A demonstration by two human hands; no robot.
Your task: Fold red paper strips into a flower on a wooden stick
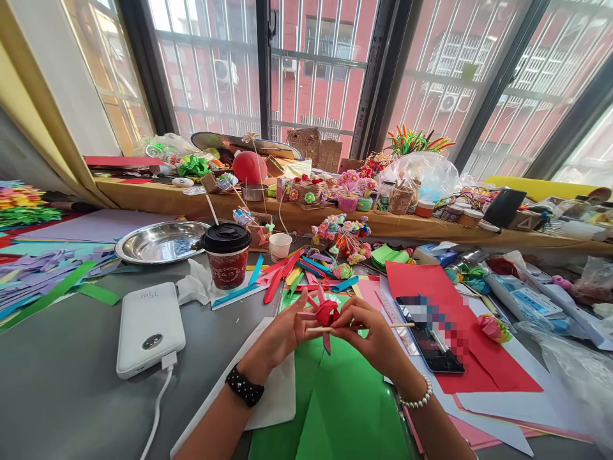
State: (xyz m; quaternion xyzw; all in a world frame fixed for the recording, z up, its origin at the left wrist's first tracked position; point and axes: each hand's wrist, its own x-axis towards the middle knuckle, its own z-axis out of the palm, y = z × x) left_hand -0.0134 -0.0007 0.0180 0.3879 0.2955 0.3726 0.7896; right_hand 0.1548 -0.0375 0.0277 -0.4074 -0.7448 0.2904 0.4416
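Observation:
Both hands meet over green paper (347, 402) at the middle of the table. Between them is a red folded paper flower (327, 314) with pink strips sticking out and one strip hanging below. My left hand (282, 329) has its fingers closed on the flower's left side and strips. A thin pale stick (401, 325) runs crosswise under the flower, passing beneath my right hand (366, 329), whose fingers pinch at the flower's right side and the stick. The exact fingertip contact is partly hidden.
A white power bank (151, 326) with a cable lies left, near a dark-lidded cup (227, 259) and a metal plate (163, 243). Coloured strips (282, 275) lie behind the hands. Right are a phone (431, 345), red paper (498, 358) and a pink paper flower (493, 328).

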